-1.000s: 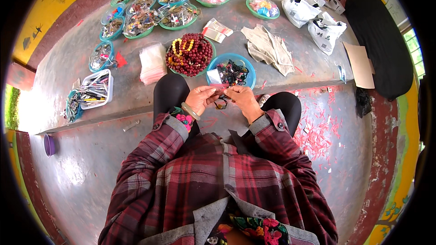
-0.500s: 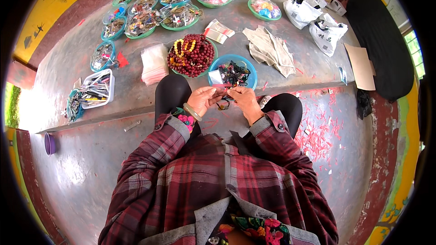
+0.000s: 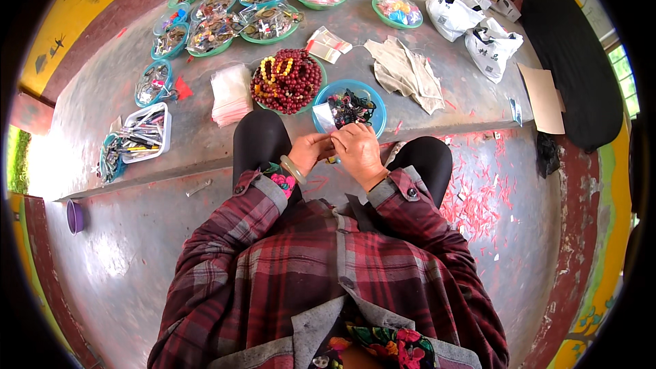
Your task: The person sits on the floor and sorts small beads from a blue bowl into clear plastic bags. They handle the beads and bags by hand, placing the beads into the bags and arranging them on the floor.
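Note:
My left hand (image 3: 309, 150), with a pale bangle on its wrist, is closed in a pinch. My right hand (image 3: 359, 150) folds over the left fingertips, its fingers bent and hiding most of what lies between them. Just under the fingers shows a bit of a beaded cord (image 3: 334, 160), yellow and blue. Right beyond the hands stands a blue basin (image 3: 380, 117) with a tangle of dark cords (image 3: 352, 108). A small white packet (image 3: 324, 116) leans at its near left side. Left of it, a green basin (image 3: 323, 82) holds dark red bead strings (image 3: 290, 85) with some yellow ones.
A stack of clear bags (image 3: 231, 96) lies left of the beads, and a beige cloth (image 3: 406, 75) to the right. Several basins of packed trinkets (image 3: 270, 24) fill the far left. A white tray of pens (image 3: 164, 140) is near left. Red scraps (image 3: 471, 212) litter the floor.
My right hand has moved left and up, its fingers now folded over the left fingertips. The red strip that showed between the hands is now hidden, and less of the hanging cord loop shows.

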`<state>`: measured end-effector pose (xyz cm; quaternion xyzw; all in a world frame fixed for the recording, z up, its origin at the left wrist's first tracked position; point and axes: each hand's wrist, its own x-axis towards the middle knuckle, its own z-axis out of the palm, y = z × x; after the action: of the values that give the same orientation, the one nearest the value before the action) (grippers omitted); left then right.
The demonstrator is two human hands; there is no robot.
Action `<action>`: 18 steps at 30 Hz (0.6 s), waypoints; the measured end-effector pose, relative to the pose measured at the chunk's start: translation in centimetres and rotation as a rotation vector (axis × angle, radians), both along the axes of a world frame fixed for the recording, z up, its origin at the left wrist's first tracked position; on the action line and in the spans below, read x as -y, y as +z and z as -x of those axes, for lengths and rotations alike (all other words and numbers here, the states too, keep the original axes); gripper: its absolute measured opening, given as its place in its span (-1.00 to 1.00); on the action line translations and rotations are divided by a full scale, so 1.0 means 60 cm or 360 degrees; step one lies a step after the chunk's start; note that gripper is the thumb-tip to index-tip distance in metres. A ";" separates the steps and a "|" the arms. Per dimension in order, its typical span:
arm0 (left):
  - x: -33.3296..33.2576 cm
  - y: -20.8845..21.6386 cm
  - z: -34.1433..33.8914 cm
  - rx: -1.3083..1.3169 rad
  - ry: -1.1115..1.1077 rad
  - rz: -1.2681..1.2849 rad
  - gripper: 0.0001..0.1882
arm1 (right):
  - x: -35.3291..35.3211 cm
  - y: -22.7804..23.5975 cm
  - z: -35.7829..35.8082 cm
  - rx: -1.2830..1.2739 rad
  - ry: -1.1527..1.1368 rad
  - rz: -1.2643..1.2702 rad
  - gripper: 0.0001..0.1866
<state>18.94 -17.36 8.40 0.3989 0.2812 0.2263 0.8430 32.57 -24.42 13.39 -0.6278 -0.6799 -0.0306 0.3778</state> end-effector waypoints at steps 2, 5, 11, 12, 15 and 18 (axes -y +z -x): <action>0.000 -0.004 0.000 -0.0032 -0.0051 -0.0078 -0.74 | 0.000 -0.003 0.000 0.0041 -0.0013 0.0014 -0.93; -0.001 -0.014 0.001 -0.0059 -0.0079 -0.0183 -0.73 | 0.003 -0.002 0.002 0.0105 -0.0042 0.0081 -0.93; 0.002 -0.022 0.000 -0.0199 -0.0088 -0.0469 -0.75 | 0.005 -0.007 0.000 0.0174 -0.0042 0.0096 -0.94; 0.004 -0.017 -0.001 -0.0221 -0.0073 -0.0516 -0.75 | 0.005 -0.006 0.001 0.0212 -0.0036 0.0108 -0.94; 0.009 -0.007 0.000 -0.0286 -0.0059 -0.0719 -0.77 | 0.007 -0.004 0.001 0.0303 -0.0020 0.0138 -0.94; 0.010 0.001 0.002 -0.0393 -0.0102 -0.0945 -0.79 | 0.007 -0.005 0.002 0.0325 -0.0009 0.0161 -0.94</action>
<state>18.80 -17.96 8.45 0.6605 0.2904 0.2217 0.6560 32.42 -24.86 13.08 -0.6415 -0.7138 -0.0611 0.2744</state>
